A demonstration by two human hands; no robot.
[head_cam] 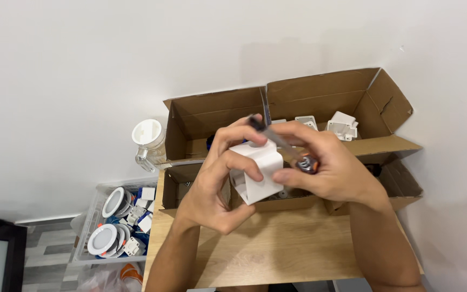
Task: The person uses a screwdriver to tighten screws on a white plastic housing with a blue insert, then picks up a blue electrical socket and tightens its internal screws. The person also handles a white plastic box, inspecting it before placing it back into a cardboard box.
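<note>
While the left hand (212, 178) grips a white box (258, 173), the right hand (325, 162) holds a screwdriver (279, 141).

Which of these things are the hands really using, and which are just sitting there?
In use:
- white plastic box, held by the left hand
- screwdriver, held by the right hand, tip at the box

Just lying about:
- open cardboard boxes with white parts
- clear jar with white lid
- clear bin of round white lights
- wooden table
</note>
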